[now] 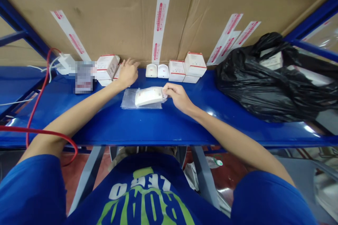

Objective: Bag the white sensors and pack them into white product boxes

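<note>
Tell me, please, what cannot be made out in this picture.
All in the head view:
Box by the left hand: partly hidden by that hand.
Contents of the black bag: mostly hidden by plastic.
Pixelated thing at left: details blurred.
Red cable: cut off by the left edge.

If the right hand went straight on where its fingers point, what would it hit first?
Most likely the white device: the right hand pinches the clear plastic at its end, pointing towards it, though exact depth is hard to judge.
</note>
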Motion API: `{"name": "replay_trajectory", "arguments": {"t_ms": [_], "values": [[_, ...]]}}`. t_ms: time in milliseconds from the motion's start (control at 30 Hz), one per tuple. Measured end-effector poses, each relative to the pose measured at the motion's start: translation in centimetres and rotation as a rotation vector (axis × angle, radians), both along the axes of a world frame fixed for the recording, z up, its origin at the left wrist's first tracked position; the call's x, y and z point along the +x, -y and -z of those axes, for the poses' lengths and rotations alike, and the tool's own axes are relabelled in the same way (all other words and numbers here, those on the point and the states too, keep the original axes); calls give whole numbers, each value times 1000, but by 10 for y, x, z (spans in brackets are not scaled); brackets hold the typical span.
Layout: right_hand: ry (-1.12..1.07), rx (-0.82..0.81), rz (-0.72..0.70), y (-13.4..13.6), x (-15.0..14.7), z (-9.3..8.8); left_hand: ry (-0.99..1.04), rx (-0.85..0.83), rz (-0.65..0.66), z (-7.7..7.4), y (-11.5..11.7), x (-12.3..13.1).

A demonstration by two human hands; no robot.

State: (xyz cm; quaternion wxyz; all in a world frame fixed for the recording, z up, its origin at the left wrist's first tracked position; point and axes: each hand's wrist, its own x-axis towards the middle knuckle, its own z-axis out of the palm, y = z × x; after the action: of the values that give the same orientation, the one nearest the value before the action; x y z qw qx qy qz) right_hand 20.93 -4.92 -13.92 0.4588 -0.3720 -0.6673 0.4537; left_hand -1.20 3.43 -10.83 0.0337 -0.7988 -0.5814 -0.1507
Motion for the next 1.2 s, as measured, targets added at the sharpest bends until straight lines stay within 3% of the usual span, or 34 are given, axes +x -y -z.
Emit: {"name": "replay_trajectory", "arguments": {"t_ms": [133,233,400,633,833,1033,1200], "values": [[42,-39,-23,-1,-2,5,201,-25,301,2,36,-5],[72,-48,-43,-1,-1,6,137,-111,461,14,68,-7],[138,37,-7,1,1,1,85,-153,490,30,81,-10],[3,-24,86,0,2,-9,150,-70,560,25,67,-30],[194,-116,-158,3,9,-9,138,-87,556,24,77,-39],[222,-62,-130,10,10,-7,185,-140,454,23,80,-33],[358,-15,-263,15,6,-7,183,-71,504,27,81,-35]]}}
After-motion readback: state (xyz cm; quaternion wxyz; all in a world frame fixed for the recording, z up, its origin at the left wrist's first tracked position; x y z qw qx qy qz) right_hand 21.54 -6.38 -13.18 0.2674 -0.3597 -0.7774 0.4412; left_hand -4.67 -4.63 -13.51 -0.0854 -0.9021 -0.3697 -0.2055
